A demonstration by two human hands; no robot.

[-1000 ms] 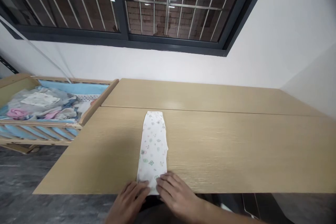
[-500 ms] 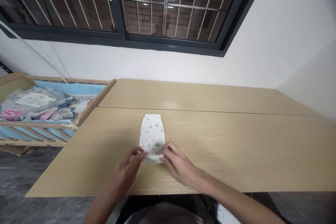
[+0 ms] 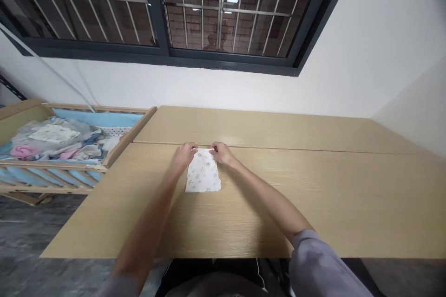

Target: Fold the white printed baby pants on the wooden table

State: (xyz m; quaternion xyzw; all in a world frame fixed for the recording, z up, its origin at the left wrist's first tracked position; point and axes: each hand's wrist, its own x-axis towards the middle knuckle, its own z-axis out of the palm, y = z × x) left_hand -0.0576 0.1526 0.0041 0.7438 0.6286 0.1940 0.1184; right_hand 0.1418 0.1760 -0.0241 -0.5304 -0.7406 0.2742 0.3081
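Observation:
A pair of white baby pants (image 3: 203, 174) with a small coloured print lies folded into a short, flat piece on the wooden table (image 3: 313, 199). At the far left corner of the pants, my left hand (image 3: 185, 154) is closed, its fingertips pinching the cloth edge. My right hand (image 3: 222, 152) pinches the far right corner in the same way. Both forearms reach forward on either side of the cloth. The near folded edge lies flat and free of my hands.
To the left stands a wooden crib (image 3: 130, 137) with blue lining, holding a pile of clothes and a clear plastic bag (image 3: 81, 125). A seam runs across the table near its back. Behind is a white wall (image 3: 209, 88) below a dark-framed, barred window (image 3: 226, 62).
The near end of the pants was lifted and folded away from me onto the far part, halving its length. Both hands moved from the table's near edge to the far corners.

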